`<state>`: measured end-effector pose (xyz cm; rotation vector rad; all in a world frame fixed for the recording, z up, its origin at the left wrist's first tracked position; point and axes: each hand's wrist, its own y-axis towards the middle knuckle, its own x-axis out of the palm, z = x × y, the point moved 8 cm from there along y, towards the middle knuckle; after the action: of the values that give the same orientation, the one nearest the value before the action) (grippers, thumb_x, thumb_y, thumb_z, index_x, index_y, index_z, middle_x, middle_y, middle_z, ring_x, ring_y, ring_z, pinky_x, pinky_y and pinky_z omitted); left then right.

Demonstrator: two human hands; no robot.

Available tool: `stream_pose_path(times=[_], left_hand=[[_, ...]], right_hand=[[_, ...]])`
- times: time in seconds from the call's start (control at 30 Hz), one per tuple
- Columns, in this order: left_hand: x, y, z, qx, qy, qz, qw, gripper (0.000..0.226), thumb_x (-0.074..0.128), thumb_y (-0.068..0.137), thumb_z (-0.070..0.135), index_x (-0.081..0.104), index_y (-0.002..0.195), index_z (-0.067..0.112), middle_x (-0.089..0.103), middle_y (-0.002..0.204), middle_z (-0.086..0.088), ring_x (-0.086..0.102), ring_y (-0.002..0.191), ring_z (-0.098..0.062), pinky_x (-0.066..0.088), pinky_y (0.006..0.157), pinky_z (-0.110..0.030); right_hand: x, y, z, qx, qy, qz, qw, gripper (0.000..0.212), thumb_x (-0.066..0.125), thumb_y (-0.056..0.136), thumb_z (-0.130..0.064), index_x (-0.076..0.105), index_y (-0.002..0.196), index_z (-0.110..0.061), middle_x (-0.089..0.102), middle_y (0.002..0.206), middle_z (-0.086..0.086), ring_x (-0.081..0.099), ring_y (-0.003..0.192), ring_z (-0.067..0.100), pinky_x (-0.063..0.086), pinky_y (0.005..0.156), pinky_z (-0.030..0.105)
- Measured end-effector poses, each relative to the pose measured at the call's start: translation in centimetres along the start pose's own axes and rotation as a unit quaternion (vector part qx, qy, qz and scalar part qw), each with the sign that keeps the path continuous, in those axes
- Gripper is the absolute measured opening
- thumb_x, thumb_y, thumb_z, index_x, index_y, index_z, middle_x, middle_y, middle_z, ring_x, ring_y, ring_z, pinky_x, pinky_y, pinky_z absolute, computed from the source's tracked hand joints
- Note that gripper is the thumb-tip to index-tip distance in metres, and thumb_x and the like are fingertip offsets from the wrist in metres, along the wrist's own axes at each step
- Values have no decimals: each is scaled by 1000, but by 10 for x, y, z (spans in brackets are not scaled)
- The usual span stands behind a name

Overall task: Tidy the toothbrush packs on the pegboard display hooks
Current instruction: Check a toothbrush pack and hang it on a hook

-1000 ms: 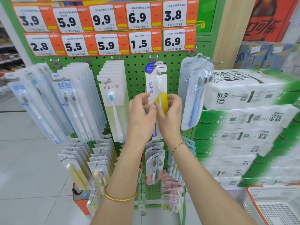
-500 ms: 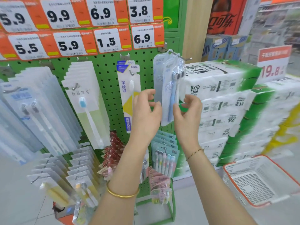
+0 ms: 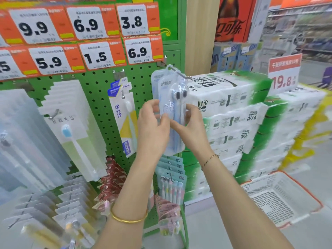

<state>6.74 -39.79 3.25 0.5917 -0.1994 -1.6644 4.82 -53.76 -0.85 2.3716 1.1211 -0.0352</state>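
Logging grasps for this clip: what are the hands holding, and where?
Left hand and right hand pinch the hanging clear twin-toothbrush pack by its side edges, around mid-height.

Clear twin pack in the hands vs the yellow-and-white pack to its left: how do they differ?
The twin pack is clear and shows two dark-headed brushes; the yellow pack is a printed card with one white brush. The left hand and right hand hold the twin pack; the yellow pack hangs unheld. Both hang on the pegboard.

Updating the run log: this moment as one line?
twin toothbrush pack hangs on hook | left hand holds its left edge | right hand holds its right edge
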Motion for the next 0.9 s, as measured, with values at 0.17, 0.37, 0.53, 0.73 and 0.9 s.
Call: stream_pose_path(times=[0.17,0.37,0.53,0.73,0.9], left_hand=[[1,-3,2,-7,-3,39,999,35,51,92,9,45,127,14,52,116,-1,50,87,1,41,76,-7],[0,-12,8,-15,-7,74,997,34,51,92,8,45,125,18,52,104,5,50,79,7,41,70,-6],[0,-27,20,-8,-19,100,995,33,51,92,5,44,122,18,49,91,8,48,68,15,40,64,-3],[3,-43,32,-7,-13,117,993,36,50,93,7,43,127,17,49,91,4,47,66,13,41,63,-5],[8,-53,46,10,-26,123,992,30,50,94,8,43,119,25,50,88,7,49,65,11,45,62,-9]], right_hand=[[-10,-2,1,-25,44,-11,999,36,71,82,-22,47,109,-21,55,104,-2,55,91,8,45,77,20],[-16,-12,-1,-35,129,-25,991,37,69,84,-12,44,112,-15,53,100,-15,53,85,-12,43,74,9],[-25,-23,-6,-41,171,-37,984,36,68,84,-8,44,108,-21,55,97,-15,55,83,-11,45,73,10],[-39,-34,-14,-55,179,-59,981,39,68,84,-9,42,97,-35,56,92,-13,54,74,-9,45,66,10],[-51,-41,-18,-65,209,-57,974,33,68,84,-8,46,102,-26,57,91,-12,55,75,-9,44,66,9]])
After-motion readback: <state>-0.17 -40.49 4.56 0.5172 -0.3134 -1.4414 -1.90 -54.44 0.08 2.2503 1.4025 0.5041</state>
